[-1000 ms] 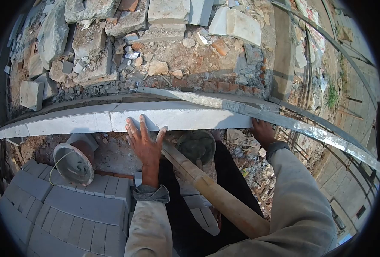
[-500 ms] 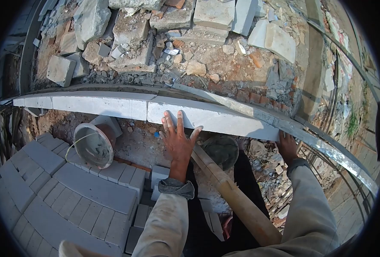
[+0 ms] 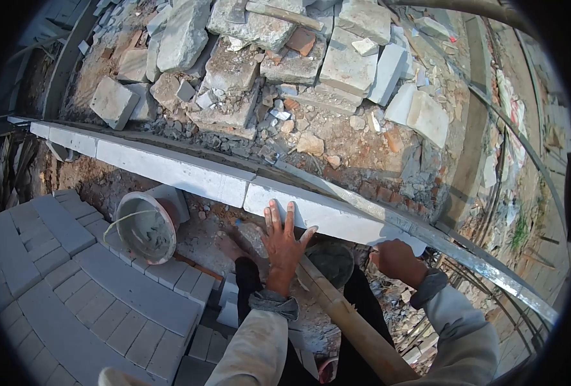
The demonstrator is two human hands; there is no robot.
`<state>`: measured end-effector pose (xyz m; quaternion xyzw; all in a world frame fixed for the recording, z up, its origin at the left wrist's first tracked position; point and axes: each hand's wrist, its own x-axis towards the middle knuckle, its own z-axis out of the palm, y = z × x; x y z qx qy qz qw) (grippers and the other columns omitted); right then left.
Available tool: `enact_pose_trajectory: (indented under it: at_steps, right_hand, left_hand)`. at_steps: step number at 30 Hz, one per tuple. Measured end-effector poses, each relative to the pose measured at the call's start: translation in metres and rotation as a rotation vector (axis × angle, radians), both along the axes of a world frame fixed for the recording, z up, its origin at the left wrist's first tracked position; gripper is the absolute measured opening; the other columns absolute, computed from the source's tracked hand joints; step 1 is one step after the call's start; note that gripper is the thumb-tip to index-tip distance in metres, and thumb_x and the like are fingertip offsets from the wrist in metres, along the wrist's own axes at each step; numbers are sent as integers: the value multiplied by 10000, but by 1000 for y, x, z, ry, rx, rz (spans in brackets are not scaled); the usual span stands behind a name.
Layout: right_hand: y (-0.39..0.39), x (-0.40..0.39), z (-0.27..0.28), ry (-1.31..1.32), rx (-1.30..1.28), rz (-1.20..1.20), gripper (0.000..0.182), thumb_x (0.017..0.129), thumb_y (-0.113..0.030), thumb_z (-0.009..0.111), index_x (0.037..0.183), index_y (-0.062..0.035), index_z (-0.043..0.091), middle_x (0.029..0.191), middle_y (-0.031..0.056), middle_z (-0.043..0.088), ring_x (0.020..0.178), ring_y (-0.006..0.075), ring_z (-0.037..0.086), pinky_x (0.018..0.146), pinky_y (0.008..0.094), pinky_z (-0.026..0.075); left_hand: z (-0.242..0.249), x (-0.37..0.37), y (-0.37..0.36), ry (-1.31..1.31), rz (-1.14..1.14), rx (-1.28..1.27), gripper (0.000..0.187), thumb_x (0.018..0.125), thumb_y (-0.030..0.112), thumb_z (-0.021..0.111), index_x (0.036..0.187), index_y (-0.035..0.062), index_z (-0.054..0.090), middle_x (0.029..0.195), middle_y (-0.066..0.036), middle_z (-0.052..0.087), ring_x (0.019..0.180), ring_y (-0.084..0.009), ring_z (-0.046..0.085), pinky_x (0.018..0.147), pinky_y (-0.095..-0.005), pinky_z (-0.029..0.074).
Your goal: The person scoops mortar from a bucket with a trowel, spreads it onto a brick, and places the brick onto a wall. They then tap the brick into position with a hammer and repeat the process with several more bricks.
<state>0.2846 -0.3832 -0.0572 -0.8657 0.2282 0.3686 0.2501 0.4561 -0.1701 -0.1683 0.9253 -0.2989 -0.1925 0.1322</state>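
Note:
A row of long white blocks runs across the view, and the nearest white block lies at its right end. My left hand rests on this block's near face with fingers spread, close to the joint with the neighbouring block. At the block's other end my right hand is closed in a fist against its near lower edge, with nothing visible in it. A long metal straightedge lies along the far side of the block.
Left stands a mortar bucket beside stacked grey blocks. A wooden pole slants between my legs near another dark bucket. Beyond the wall lie broken concrete slabs and a wooden-handled tool. Thin rods lie right.
My right hand has moved left from the block's right end and closed into a fist. My left hand stays on the block. The view has shifted and tilted.

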Motion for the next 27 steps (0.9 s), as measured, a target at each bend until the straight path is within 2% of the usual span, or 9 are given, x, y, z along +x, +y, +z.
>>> enact_pose_trajectory:
  at_steps: [4, 7, 12, 16, 19, 20, 22, 25, 27]
  right_hand:
    - [-39, 184, -30, -431, -12, -180, 302, 861, -327, 687, 755, -45, 658, 721, 214, 645, 709, 425, 649, 629, 507, 507]
    - [-105, 300, -124, -688, -282, -217, 301, 847, -214, 659, 1091, -39, 643, 1019, 220, 658, 968, 407, 638, 832, 487, 515]
    - [-193, 442, -184, -516, -667, -190, 714, 802, -207, 751, 1411, -8, 436, 1252, 222, 552, 1203, 400, 538, 967, 489, 489]
    - [-229, 492, -202, -579, -885, -151, 941, 809, -290, 767, 1520, 26, 237, 1351, 232, 513, 1270, 432, 483, 1034, 487, 447]
    - [-249, 512, -214, -516, -867, -92, 1006, 823, -312, 762, 1566, -39, 141, 1405, 257, 475, 1316, 444, 452, 1048, 512, 428]
    - [-250, 518, -219, -484, -870, -67, 1016, 823, -309, 763, 1571, -52, 126, 1384, 263, 486, 1307, 440, 464, 1038, 514, 435]
    - [-240, 525, -221, -409, -920, -71, 946, 817, -293, 764, 1537, -42, 203, 1345, 276, 499, 1253, 445, 510, 999, 518, 460]
    - [-233, 541, -224, -387, -854, -173, 784, 806, -282, 752, 1423, -15, 349, 1307, 294, 504, 1159, 457, 568, 944, 516, 488]
    - [-212, 525, -228, -518, -784, -270, 545, 811, -323, 700, 1191, 21, 513, 1223, 314, 537, 1047, 490, 609, 884, 513, 511]
  left_hand:
    - [-1, 4, 5, 59, 26, -75, 831, 797, 621, 708, 1468, 186, 478, 1580, -233, 281, 1450, -446, 279, 969, -719, 356]
    - [4, 12, 11, 145, 26, -90, 757, 810, 558, 716, 1448, 207, 506, 1590, -195, 285, 1456, -400, 291, 982, -746, 309]
    - [11, 38, 24, 227, -41, -84, 648, 835, 509, 683, 1390, 200, 556, 1557, -145, 346, 1396, -322, 387, 1025, -703, 260]
    - [10, 56, 32, 265, -57, -156, 590, 858, 481, 650, 1340, 149, 578, 1475, -125, 435, 1319, -270, 459, 1014, -661, 266]
    - [9, 63, 37, 316, -83, -180, 598, 862, 450, 647, 1360, 128, 563, 1499, -114, 418, 1327, -248, 457, 1017, -687, 249]
    - [10, 63, 38, 311, -92, -177, 713, 840, 427, 690, 1421, 102, 435, 1519, -115, 396, 1353, -268, 428, 1023, -696, 266]
    - [14, 65, 38, 297, -112, -173, 1014, 795, 382, 776, 1544, 49, 178, 1560, -117, 350, 1404, -308, 370, 1034, -715, 299]
    - [3, 67, 45, 302, -112, -225, 600, 863, 423, 656, 1368, 114, 557, 1521, -112, 398, 1332, -241, 454, 1011, -699, 257]
    - [4, 66, 49, 306, -120, -216, 592, 866, 404, 661, 1371, 115, 552, 1530, -110, 389, 1338, -237, 449, 1009, -697, 270]
